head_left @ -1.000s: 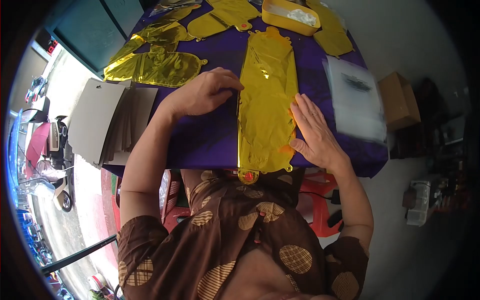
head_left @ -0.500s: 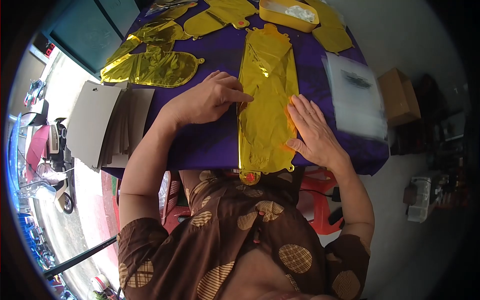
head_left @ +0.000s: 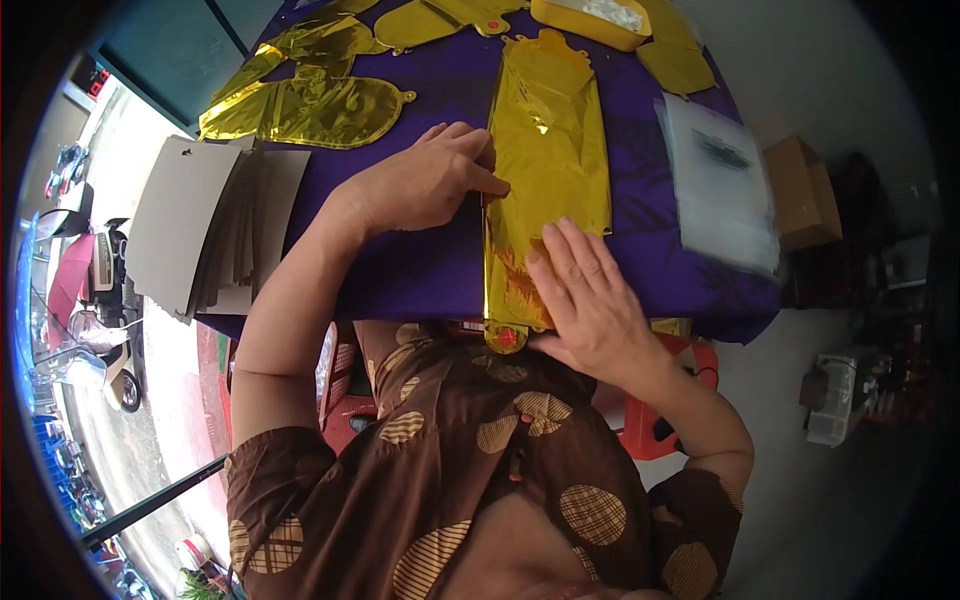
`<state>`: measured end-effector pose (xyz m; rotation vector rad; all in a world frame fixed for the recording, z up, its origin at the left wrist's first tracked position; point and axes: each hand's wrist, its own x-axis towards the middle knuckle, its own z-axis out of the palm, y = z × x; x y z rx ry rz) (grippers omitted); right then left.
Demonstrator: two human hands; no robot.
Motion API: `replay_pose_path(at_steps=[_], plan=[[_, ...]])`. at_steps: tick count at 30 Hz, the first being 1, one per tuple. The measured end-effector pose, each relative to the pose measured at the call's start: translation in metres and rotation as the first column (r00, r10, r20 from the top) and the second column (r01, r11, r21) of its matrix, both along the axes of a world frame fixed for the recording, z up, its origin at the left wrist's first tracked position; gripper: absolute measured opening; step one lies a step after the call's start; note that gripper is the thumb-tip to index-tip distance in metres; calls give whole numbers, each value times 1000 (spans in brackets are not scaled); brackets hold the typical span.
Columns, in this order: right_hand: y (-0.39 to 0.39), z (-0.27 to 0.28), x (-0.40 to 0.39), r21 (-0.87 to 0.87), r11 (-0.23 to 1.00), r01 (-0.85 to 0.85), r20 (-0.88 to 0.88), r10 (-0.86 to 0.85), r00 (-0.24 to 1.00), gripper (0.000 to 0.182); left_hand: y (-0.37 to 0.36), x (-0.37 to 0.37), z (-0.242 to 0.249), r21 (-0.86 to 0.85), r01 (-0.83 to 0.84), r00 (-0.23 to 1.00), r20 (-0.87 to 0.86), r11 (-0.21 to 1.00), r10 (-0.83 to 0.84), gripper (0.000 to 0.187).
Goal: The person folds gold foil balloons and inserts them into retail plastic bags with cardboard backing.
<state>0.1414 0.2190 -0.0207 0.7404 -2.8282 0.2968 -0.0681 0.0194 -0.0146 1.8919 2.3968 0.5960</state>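
A flat gold foil balloon [head_left: 550,120] lies lengthwise on the purple tablecloth, its tab with a red mark hanging at the near edge. My left hand [head_left: 430,180] has its fingers curled at the balloon's left edge, the thumb on the foil. Its inner fingertips are hidden. My right hand [head_left: 595,300] lies flat on the balloon's near part, fingers stretched out. Beneath that hand the near right side of the foil appears turned inward.
More gold foil balloons [head_left: 320,112] lie at the far left and far side. A yellow tub [head_left: 590,25] with white material stands at the back. Grey cards [head_left: 185,225] are stacked left; clear plastic bags [head_left: 720,190] lie right, beside a cardboard box [head_left: 803,190].
My right hand has slid left and nearer, from the balloon's right edge onto its near part, where the foil's right side has turned inward. My left hand stays at the left edge.
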Motion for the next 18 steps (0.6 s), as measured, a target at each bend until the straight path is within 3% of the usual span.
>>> replay_pose_path(at_steps=[3,4,10,13,14,17,18], plan=[[-15,-19,-1,51,997,61,-153,-53,987,77,0,-2,-2,3,5,1000,16,1000,-5,52],[-19,-22,-2,34,997,64,-198,-56,979,57,0,-2,-2,0,4,1000,27,1000,-4,52],[-23,-13,-10,-51,999,-13,-237,0,972,38,1,-4,-1,2,14,996,83,1000,-14,56],[-12,-1,-20,-343,939,-11,-139,-40,990,35,0,-7,-2,17,29,997,68,999,-30,55],[-10,5,-26,-437,899,9,-133,-75,988,25,0,-8,-4,28,29,997,69,999,-30,54],[-4,34,-31,-525,809,263,150,-216,965,13,2,-9,-7,56,31,998,53,998,-34,49],[-1,39,-35,-551,791,268,157,-217,963,11,2,-9,-7,65,32,998,45,997,-35,47]])
